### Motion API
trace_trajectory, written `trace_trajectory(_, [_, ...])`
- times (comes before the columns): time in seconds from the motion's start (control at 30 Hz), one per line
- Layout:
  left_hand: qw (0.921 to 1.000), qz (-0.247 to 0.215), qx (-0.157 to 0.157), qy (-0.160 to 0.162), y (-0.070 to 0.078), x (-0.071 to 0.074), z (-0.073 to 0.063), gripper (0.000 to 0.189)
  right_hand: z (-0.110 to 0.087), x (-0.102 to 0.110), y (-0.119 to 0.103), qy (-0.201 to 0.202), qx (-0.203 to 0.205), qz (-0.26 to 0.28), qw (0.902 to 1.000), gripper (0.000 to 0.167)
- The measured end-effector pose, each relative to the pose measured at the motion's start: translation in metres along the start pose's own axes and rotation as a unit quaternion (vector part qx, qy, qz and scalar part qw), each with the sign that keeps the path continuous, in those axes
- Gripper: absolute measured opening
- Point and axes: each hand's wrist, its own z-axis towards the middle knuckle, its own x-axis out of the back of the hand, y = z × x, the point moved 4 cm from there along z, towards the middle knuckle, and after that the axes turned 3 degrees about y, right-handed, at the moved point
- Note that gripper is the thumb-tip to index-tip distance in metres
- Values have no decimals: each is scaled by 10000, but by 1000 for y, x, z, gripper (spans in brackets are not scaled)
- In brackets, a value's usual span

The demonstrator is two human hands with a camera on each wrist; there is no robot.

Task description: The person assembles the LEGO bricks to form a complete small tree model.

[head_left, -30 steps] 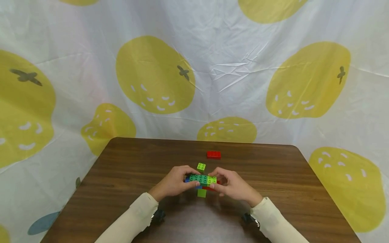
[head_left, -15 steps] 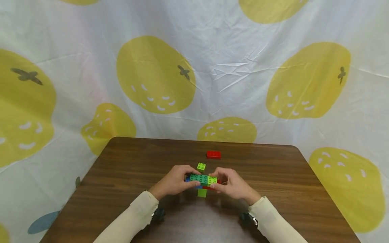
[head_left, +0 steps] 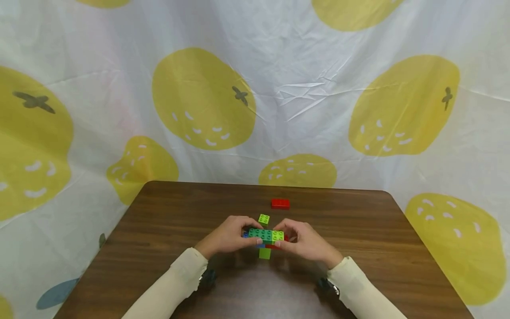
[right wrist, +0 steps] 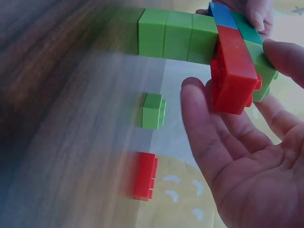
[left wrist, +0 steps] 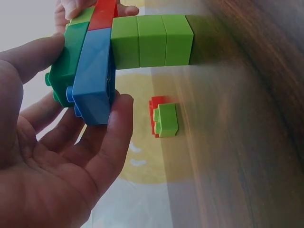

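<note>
A T-shaped stack of toy bricks stands mid-table. Its post is a column of three light green bricks (left wrist: 152, 42). Across the post lie a blue brick (left wrist: 92, 66) and a red brick (right wrist: 236, 57), end to end. Above these sit a dark green brick (head_left: 260, 235) on the left and a small light green brick (head_left: 278, 236) on the right. My left hand (head_left: 229, 237) pinches the dark green brick, thumb on its near side. With thumb and fingers my right hand (head_left: 310, 243) holds the small light green one. Lower fingers of both hands curve beneath the crossbar ends.
Behind the stack, a loose light green brick (head_left: 264, 219) rests on the brown wooden table (head_left: 179, 208). Farther back lies a loose red brick (head_left: 280, 204). A white curtain (head_left: 295, 110) printed with yellow fruit hangs beyond the table's far edge.
Both hands stay on the top bricks with barely any shift. The stack and the loose bricks keep their places.
</note>
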Motion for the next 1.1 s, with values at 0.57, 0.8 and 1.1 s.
trace_trajectory(0.57, [9996, -221, 69, 135, -5, 1, -5, 34, 4, 5, -2, -232, -11, -220, 9995, 21])
trace_trajectory(0.8, [9995, -291, 108, 96, -6, 3, -4, 37, 8, 9, 0, -139, -172, -165, 9996, 20])
trace_trajectory(1.1, [9990, -416, 139, 71, -7, 1, -6, 38, 24, 24, 18, 444, -429, -276, 9977, 17])
